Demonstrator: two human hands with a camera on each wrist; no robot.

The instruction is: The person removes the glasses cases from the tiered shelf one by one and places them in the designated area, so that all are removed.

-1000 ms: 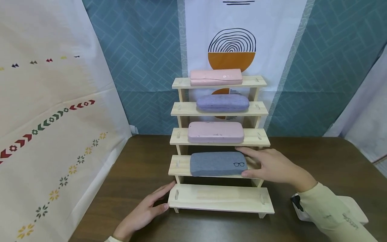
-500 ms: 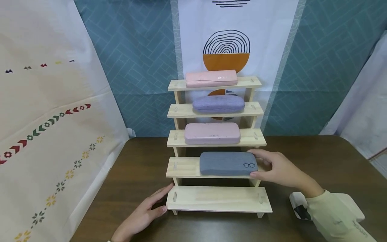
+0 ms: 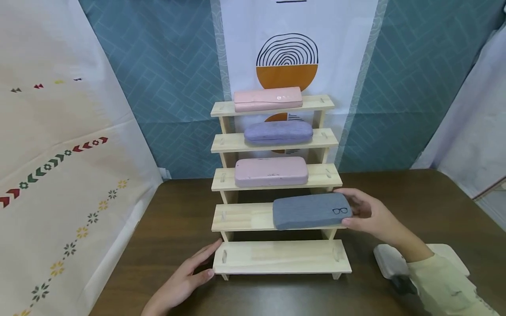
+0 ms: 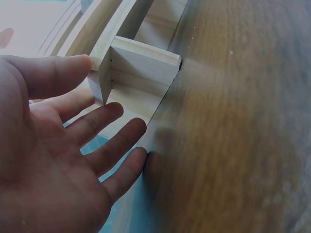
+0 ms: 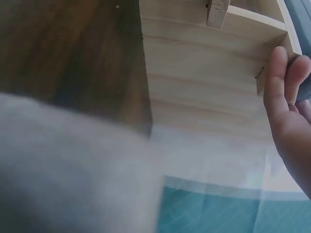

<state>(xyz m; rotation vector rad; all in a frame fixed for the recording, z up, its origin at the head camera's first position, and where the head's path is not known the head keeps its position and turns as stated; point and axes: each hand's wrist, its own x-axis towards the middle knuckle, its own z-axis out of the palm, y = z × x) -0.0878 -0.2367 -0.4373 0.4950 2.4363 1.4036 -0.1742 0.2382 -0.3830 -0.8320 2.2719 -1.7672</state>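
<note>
A tiered wooden display rack (image 3: 237, 256) stands on the table, several steps high. My right hand (image 3: 369, 215) grips the right end of a blue-grey glasses case (image 3: 306, 211), thumb in front and fingers behind. That case sits on the second step from the bottom, slightly tilted with its right end higher and reaching the step's right end. My left hand (image 3: 183, 278) rests at the left end of the lowest step, thumb and fingertips touching or close to it; in the left wrist view its fingers (image 4: 116, 145) are spread. In the right wrist view, only a corner of the blue-grey case (image 5: 303, 29) shows.
Higher steps hold a pink-lilac case (image 3: 271, 171), a purple case (image 3: 278, 132) and a glossy pink case (image 3: 269, 99). A white object with a dark part (image 3: 389, 261) lies right, partly behind the right sleeve (image 3: 442, 281). Patterned cloths (image 3: 174, 87) hang around the table (image 3: 182, 206).
My right hand takes hold of the blue-grey glasses case and slides it rightward along its step; its right end has risen a little. The left hand stays at the rack. The head view shifts slightly.
</note>
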